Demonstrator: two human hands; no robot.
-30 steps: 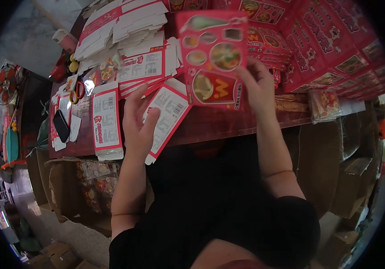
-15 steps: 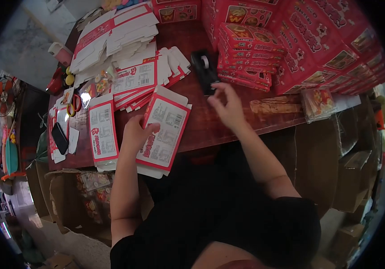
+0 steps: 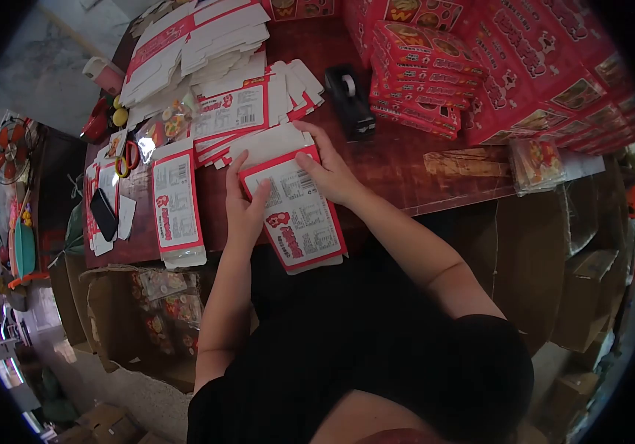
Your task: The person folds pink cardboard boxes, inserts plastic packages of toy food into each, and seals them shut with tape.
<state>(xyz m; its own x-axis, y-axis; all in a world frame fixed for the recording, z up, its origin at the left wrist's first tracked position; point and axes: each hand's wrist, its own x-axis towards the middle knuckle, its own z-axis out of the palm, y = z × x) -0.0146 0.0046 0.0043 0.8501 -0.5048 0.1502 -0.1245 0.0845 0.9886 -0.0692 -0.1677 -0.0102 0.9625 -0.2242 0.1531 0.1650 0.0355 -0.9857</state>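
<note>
Mid-frame, the left hand (image 3: 247, 207) and right hand (image 3: 332, 177) pinch the upper end of a slim, rectangular red-and-white cardboard carton (image 3: 304, 231) between thumbs and fingers, seemingly steadying its pale flap (image 3: 277, 144), where any fold calls for light, even pressure.

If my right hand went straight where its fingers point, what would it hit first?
Beyond the held carton, your right hand would probably meet the white end flaps of the fanned flat cartons first, though relative height is unclear.

Small print (image 3: 304, 243) on the box (image 3: 288, 203) illegible
</note>
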